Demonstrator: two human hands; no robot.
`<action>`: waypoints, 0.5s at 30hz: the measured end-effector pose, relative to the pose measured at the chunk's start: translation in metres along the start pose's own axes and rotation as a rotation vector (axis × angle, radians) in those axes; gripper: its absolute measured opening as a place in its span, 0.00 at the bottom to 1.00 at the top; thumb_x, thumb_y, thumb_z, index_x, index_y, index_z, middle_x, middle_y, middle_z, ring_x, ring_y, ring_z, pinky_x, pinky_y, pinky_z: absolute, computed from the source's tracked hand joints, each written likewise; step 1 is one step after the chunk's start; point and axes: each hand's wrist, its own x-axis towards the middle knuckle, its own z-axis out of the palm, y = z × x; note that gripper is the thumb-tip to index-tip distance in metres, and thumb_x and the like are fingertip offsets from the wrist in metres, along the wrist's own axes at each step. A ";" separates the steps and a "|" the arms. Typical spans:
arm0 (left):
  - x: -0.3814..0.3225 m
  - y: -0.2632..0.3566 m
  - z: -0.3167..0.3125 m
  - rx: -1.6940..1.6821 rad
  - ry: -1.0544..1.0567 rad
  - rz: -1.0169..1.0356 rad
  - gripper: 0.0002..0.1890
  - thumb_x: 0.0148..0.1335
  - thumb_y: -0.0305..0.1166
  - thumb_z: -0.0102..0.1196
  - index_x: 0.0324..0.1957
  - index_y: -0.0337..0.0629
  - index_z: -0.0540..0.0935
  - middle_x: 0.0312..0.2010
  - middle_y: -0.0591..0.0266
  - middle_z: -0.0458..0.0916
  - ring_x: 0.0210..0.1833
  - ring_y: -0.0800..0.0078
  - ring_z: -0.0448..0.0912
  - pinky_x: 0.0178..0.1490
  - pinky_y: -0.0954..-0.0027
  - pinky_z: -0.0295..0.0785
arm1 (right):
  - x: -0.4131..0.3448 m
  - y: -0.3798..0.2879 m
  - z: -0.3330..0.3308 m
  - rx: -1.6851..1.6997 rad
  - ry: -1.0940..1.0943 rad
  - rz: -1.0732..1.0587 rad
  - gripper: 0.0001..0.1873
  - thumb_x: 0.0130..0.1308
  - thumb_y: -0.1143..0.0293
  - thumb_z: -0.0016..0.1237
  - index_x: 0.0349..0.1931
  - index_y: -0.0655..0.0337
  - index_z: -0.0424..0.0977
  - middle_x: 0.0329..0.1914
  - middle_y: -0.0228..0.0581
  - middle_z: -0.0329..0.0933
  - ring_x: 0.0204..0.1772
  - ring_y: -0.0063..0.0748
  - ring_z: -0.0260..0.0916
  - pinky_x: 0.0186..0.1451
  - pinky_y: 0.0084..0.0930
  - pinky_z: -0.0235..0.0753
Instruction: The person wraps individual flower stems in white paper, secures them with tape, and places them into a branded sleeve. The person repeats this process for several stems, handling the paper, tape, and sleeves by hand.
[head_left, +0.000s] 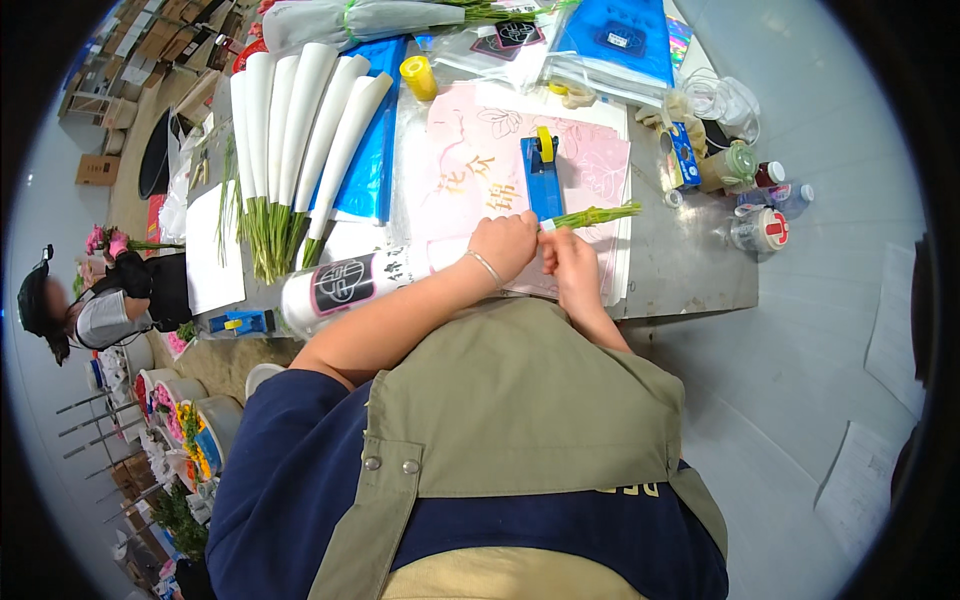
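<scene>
A bunch in a printed sleeve lies across the front of the table, partly under my left forearm. Its green stems stick out to the right. My left hand, with a bangle on the wrist, grips the sleeve's narrow end. Against the stems, my right hand has curled fingers, its thumb and fingertips at a small whitish strip around them. Just beyond my hands stands a blue tape dispenser with a yellow roll, on pink printed sheets.
Several white paper-wrapped bunches lie at the left on blue plastic. A second tape dispenser sits near the front edge. Bottles and a jar stand at the right. A person holds pink flowers at the left end.
</scene>
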 end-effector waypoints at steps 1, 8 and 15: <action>-0.003 -0.002 -0.002 0.008 -0.073 0.006 0.12 0.60 0.36 0.53 0.37 0.37 0.73 0.27 0.49 0.83 0.29 0.52 0.83 0.35 0.54 0.76 | -0.002 -0.002 0.003 0.168 -0.013 0.094 0.20 0.77 0.58 0.37 0.46 0.66 0.75 0.29 0.26 0.66 0.33 0.17 0.62 0.34 0.17 0.63; -0.035 -0.006 -0.036 0.012 -0.390 0.186 0.19 0.59 0.35 0.54 0.47 0.31 0.71 0.29 0.50 0.84 0.31 0.52 0.84 0.35 0.55 0.77 | -0.064 -0.006 0.023 -1.510 0.074 -0.689 0.21 0.61 0.67 0.50 0.56 0.56 0.74 0.42 0.39 0.65 0.46 0.39 0.63 0.48 0.33 0.67; -0.101 -0.007 -0.067 0.141 0.099 0.578 0.14 0.60 0.36 0.52 0.46 0.41 0.74 0.27 0.61 0.82 0.33 0.59 0.81 0.39 0.64 0.72 | -0.069 0.037 0.046 -0.776 -0.222 -0.339 0.17 0.56 0.67 0.56 0.42 0.70 0.76 0.41 0.47 0.81 0.53 0.33 0.75 0.54 0.33 0.72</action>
